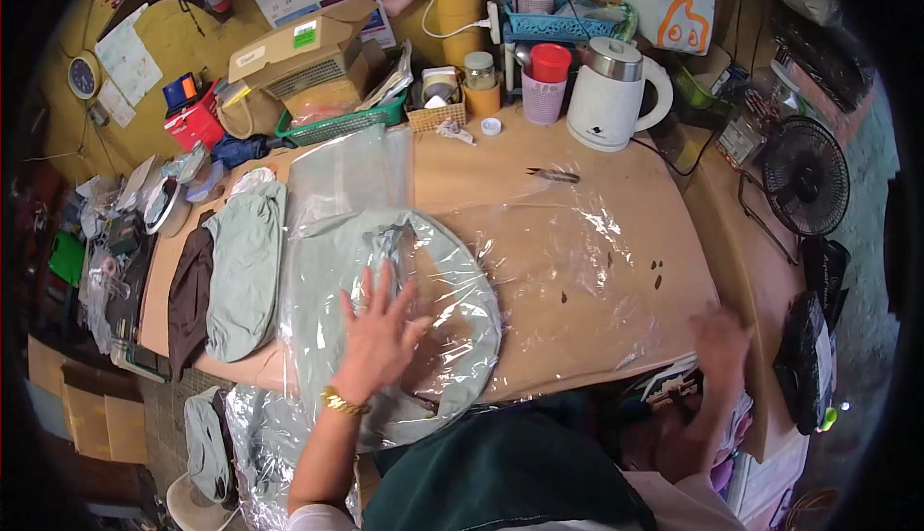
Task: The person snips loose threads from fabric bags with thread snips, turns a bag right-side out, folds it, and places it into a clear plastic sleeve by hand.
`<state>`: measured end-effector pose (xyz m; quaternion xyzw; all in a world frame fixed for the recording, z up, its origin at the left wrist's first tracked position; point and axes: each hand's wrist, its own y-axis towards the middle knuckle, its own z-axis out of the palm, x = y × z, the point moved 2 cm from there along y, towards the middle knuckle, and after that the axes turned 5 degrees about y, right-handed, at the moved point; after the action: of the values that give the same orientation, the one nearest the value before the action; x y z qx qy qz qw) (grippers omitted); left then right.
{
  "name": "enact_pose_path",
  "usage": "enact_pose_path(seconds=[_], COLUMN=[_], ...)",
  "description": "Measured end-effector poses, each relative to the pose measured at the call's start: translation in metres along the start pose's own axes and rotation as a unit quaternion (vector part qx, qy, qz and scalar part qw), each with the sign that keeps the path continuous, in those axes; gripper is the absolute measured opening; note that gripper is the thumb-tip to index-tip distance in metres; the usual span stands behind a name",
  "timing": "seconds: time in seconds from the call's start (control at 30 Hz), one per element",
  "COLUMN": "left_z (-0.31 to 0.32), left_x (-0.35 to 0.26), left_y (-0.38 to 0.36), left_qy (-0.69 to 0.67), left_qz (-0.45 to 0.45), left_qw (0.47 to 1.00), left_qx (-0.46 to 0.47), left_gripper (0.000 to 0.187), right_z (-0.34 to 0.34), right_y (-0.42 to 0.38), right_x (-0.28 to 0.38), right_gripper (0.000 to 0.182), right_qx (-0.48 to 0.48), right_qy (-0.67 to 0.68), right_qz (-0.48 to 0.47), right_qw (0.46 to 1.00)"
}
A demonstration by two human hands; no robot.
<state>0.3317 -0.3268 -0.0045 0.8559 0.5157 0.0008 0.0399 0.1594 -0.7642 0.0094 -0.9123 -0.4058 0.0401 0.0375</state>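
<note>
My left hand (377, 334), a gold-coloured bracelet at its wrist, lies with fingers spread on clear plastic film over a pale grey-green cloth piece (332, 242). The cloth has a rounded right edge, and tan shows through its middle. Crinkled clear plastic (577, 233) stretches rightward from it across the table. By the table's front right edge is my right hand (720, 338), blurred, so its fingers do not show clearly. I cannot make out anything in it. Left of the cloth piece lie a folded grey-green cloth (245, 271) and a dark brown cloth (191, 290).
Thread snips (553, 176) lie toward the back of the table (520, 170). Behind them stand a white electric kettle (597, 107), a pink cup (543, 98) and a green basket (346, 123). A black fan (807, 167) is at right. Flat clear plastic sheets (351, 175) lie behind the cloth.
</note>
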Motion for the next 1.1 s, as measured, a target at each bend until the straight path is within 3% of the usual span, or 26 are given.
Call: enact_pose_path(seconds=[0.07,0.13,0.2,0.23,0.27,0.3,0.33,0.4,0.43,0.5,0.57,0.6,0.63,0.67,0.7,0.73,0.83,0.87,0.93,0.97,1.0,1.1], left_z=[-0.023,-0.037,-0.022,-0.014,-0.006,-0.002,-0.006,-0.005,0.007,0.022,0.018,0.014,0.014,0.011,0.006,0.004,0.020,0.031,0.051,0.056,0.059,0.061], left_x=[0.025,0.084,0.150,0.176,0.191,0.200,0.201,0.195,0.207,0.228,0.220,0.211,0.200,0.186,0.170,0.155,0.158,0.172,0.195,0.199,0.201,0.187], left_y=[0.019,0.060,0.102,0.115,0.119,0.122,0.123,0.126,0.129,0.134,0.131,0.132,0.133,0.136,0.137,0.140,0.142,0.141,0.131,0.124,0.120,0.126], left_qy=[0.085,0.142,0.111,0.063,0.051,0.037,0.039,0.028,0.026,-0.070,-0.094,-0.118,-0.113,-0.113,-0.113,-0.113,-0.141,-0.141,-0.121,-0.136,-0.149,-0.136], left_qz=[0.007,-0.039,-0.118,-0.150,-0.131,-0.113,-0.114,-0.077,-0.080,-0.044,-0.056,-0.065,-0.049,-0.048,-0.039,-0.030,-0.034,-0.024,-0.021,-0.057,-0.091,-0.062], left_qw=[0.996,0.986,0.983,0.985,0.990,0.992,0.992,0.995,0.995,0.996,0.994,0.991,0.992,0.992,0.993,0.993,0.989,0.989,0.989,0.986,0.982,0.983], left_qx=[-0.033,-0.085,-0.084,-0.058,-0.007,0.041,0.029,0.063,0.060,0.033,0.029,0.026,-0.002,0.000,-0.001,-0.002,-0.015,-0.045,-0.082,-0.077,-0.069,-0.103], left_gripper=[0.065,0.067,0.063,0.057,0.050,0.043,0.043,0.035,0.035,0.030,0.027,0.025,0.024,0.024,0.024,0.024,0.029,0.031,0.033,0.034,0.034,0.031], right_z=[-0.081,-0.122,-0.120,-0.106,-0.027,-0.007,0.006,0.063,0.041,-0.011,-0.060,-0.096,-0.112,-0.129,-0.129,-0.110,-0.036,-0.021,0.028,0.025,0.049,0.053], right_y=[-0.032,-0.033,0.028,0.079,0.169,0.195,0.214,0.285,0.268,0.216,0.161,0.108,0.067,0.017,-0.031,-0.048,-0.070,-0.034,0.024,0.039,0.050,0.060], right_x=[0.050,0.116,0.163,0.184,0.192,0.200,0.209,0.247,0.252,0.262,0.260,0.260,0.267,0.271,0.279,0.278,0.295,0.281,0.219,0.187,0.154,0.104], right_gripper=[0.038,0.036,0.034,0.037,0.033,0.032,0.035,0.042,0.042,0.039,0.038,0.034,0.029,0.027,0.040,0.040,0.067,0.069,0.073,0.072,0.070,0.072], right_qx=[-0.270,-0.366,-0.241,-0.148,-0.201,-0.038,0.127,0.178,0.176,0.012,-0.161,-0.207,-0.316,-0.262,-0.263,-0.260,-0.078,0.109,-0.012,-0.026,-0.033,-0.096], right_qy=[0.120,0.284,0.337,0.247,0.252,0.239,0.218,0.326,0.323,0.380,0.530,0.462,0.419,0.463,0.383,0.384,0.095,0.158,0.188,0.059,0.114,0.119], right_qz=[-0.122,-0.289,-0.304,-0.236,-0.210,-0.175,-0.136,-0.135,-0.138,-0.100,-0.177,-0.231,-0.315,-0.391,-0.496,-0.490,-0.620,-0.506,-0.346,-0.292,-0.213,-0.174], right_qw=[0.948,0.838,0.858,0.928,0.923,0.954,0.958,0.919,0.920,0.919,0.814,0.831,0.791,0.751,0.734,0.738,0.775,0.841,0.919,0.954,0.970,0.973])
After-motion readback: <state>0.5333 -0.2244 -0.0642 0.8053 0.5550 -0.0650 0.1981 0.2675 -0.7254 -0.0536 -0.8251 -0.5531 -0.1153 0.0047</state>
